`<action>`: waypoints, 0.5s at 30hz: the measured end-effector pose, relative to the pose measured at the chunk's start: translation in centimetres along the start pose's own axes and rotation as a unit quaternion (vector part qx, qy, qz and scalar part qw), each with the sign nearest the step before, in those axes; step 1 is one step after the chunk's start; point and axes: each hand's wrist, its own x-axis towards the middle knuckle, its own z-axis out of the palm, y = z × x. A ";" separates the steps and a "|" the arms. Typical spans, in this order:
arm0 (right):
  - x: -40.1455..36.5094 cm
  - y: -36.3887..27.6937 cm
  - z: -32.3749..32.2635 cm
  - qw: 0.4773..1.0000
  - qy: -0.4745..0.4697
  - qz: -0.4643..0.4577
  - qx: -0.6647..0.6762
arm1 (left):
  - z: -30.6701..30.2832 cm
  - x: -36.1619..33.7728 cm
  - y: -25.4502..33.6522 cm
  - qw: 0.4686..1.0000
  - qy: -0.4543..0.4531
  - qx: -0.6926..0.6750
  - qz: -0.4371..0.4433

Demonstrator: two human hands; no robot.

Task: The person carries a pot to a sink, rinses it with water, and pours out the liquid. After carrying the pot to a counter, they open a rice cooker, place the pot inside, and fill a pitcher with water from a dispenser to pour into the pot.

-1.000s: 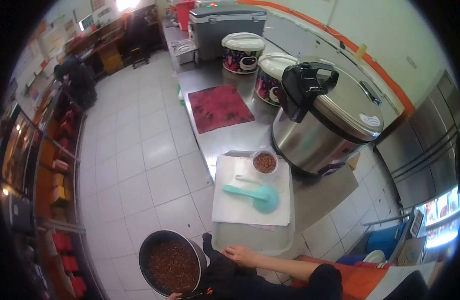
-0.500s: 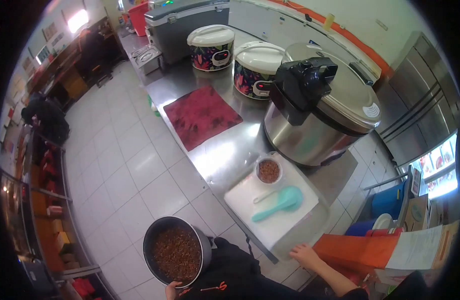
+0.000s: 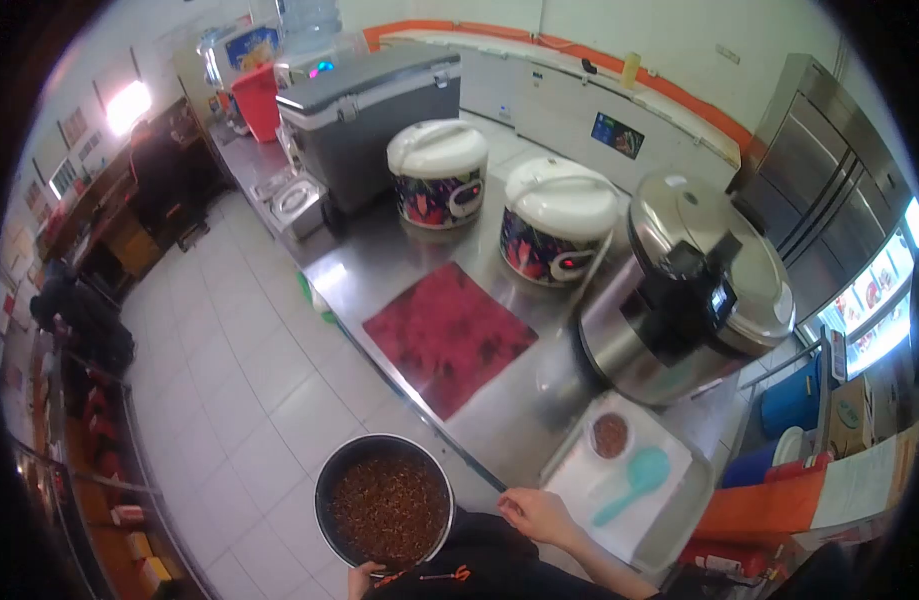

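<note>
A dark round pot (image 3: 324,500) full of brown crumbly food (image 3: 389,505) is at the bottom centre, with my left hand (image 3: 364,578) gripping its near rim. My right hand (image 3: 534,515) is right of the pot by the table edge, its fingers curled; whether anything small is in them is too unclear to tell. To its right, a white tray (image 3: 669,520) holds a turquoise scoop (image 3: 634,485) and a small cup of brown food (image 3: 610,436). A dark red cloth (image 3: 449,335) lies flat on the steel table (image 3: 354,270).
Two patterned rice cookers (image 3: 437,175) (image 3: 557,225) and a large steel cooker (image 3: 689,290) stand along the table. Behind them is a grey cool box (image 3: 379,125). Steel tins (image 3: 297,200) sit at the far left edge. A person (image 3: 159,180) is at the back left.
My right hand has left the tray's near edge and moved left towards the pot, its fingers now curled. The view has shifted, so the table things appear lower and farther right.
</note>
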 end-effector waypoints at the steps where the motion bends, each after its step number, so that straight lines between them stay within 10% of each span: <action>1: 2.5 -0.7 -0.5 1.000 0.006 -0.004 -0.002 | -1.1 2.1 -0.5 0.997 0.030 -0.055 -0.048; 3: 8.3 -1.9 -1.9 0.997 0.065 -0.043 -0.011 | -3.8 5.6 0.1 0.987 0.056 -0.115 -0.102; 5: 14.0 -3.9 -4.6 0.976 0.190 -0.102 -0.019 | -6.2 7.8 4.1 0.928 -0.129 -0.276 -0.215; 13: 36.6 -8.2 -16.5 0.883 0.382 -0.205 -0.179 | -11.0 16.8 15.8 0.955 0.003 -0.224 -0.195; 15: 43.3 -8.2 -19.6 0.873 0.379 -0.244 -0.184 | -13.1 20.2 17.0 0.982 -0.078 0.119 0.125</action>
